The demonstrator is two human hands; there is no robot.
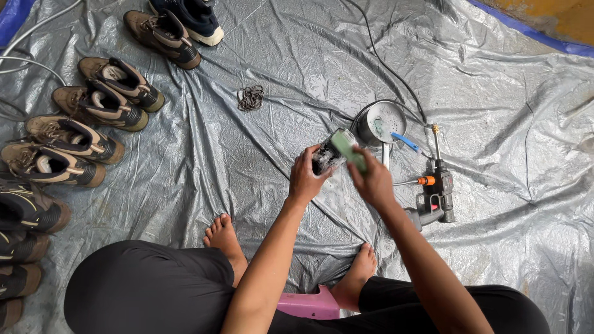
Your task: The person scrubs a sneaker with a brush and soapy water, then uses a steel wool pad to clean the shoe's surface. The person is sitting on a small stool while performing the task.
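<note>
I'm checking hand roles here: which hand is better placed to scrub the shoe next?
Right, probably. The right hand grips the green sponge against the shoe, while the left hand is occupied holding that shoe.

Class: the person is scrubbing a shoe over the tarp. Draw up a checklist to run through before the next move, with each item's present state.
1. Dark shoe gripped by the left hand: ok.
2. Green rectangular sponge held against the shoe by the right hand: ok.
3. Round metal pot within reach: ok.
4. Water in pot: cannot tell.
5. Grey spray gun with orange collar lying clear of the hands: ok.
6. Row of brown boots waiting at left: ok.
</note>
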